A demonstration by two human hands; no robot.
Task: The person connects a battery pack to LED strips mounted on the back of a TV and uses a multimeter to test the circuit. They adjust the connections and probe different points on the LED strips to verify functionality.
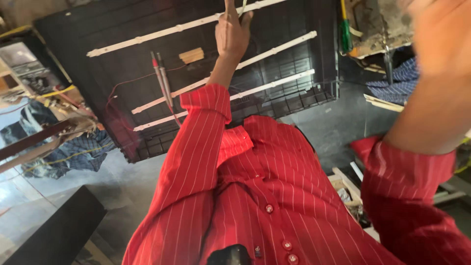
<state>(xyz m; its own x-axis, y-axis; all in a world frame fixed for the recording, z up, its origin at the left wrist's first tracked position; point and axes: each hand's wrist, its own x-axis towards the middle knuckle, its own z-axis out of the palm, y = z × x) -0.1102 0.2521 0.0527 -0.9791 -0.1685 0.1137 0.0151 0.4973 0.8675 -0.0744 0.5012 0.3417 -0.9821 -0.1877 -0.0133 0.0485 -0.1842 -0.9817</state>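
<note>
1. Black panel (122, 54): lies flat, long axis running lower left to upper right, carrying several white strips.
2. White strip (162, 32): long, thin, parallel to the panel's length.
3. Left hand (232, 32): fingers pinching the strip.
4. Right hand (441, 34): blurred; grip cannot be determined.
5. Probes (163, 81): rest on the panel.

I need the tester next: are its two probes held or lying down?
Lying down. The probes rest on the black panel; no hand touches them.

A large black screen back panel (122, 44), opened, lies flat, crossed by white strips (162, 32).
</note>
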